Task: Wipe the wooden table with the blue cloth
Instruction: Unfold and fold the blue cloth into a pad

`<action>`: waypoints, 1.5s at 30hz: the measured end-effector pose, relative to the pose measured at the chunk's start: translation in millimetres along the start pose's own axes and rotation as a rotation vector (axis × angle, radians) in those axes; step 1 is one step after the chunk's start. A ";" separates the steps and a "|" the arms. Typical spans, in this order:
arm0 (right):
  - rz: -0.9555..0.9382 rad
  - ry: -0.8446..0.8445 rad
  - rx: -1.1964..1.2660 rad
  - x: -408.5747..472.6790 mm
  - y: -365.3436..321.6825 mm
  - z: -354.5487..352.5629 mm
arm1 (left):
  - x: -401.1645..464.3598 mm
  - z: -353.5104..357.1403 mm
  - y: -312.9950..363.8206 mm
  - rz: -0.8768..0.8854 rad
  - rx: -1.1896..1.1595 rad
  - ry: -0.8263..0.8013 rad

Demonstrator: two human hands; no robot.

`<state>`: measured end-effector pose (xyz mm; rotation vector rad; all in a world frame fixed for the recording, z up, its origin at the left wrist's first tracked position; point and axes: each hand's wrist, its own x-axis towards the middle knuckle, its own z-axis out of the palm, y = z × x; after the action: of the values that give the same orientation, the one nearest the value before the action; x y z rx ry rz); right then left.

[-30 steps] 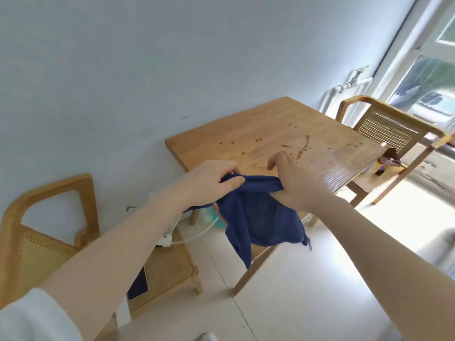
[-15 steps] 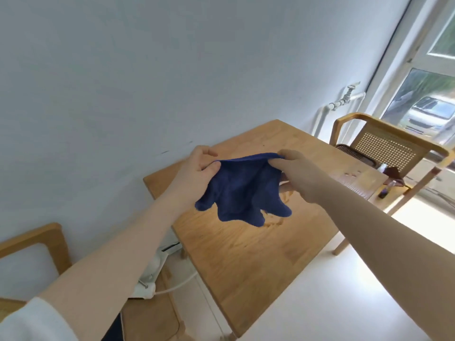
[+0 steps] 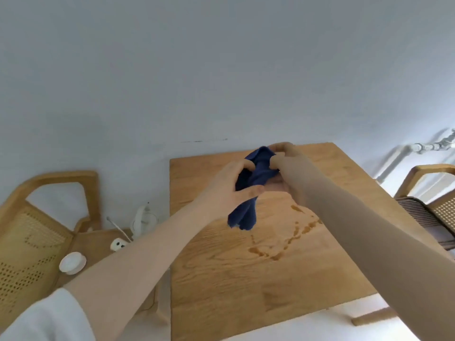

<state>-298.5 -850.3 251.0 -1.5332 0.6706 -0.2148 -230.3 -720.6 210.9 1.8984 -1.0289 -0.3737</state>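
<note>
Bunching cloth (image 3: 256,178) between both closed hands, left (image 3: 229,188) and right (image 3: 286,166), above table (image 3: 246,279); spill (image 3: 283,244) is lying nearer, beneath cloth's hanging tail.

The right hand (image 3: 283,168) hides part of the blue cloth (image 3: 253,183).

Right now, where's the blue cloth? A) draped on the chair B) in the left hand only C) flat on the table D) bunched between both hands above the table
D: the blue cloth is bunched between the left hand and right hand, hanging above the wooden table.
</note>
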 end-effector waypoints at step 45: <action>-0.289 -0.109 0.057 65.5 -4.3 74.5 | 14.8 -54.0 -56.2 -0.125 -0.365 0.249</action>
<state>-205.5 -822.2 230.4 -1.5714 0.3524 -0.3617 -159.7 -687.8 195.3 1.6330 -0.6307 -0.3591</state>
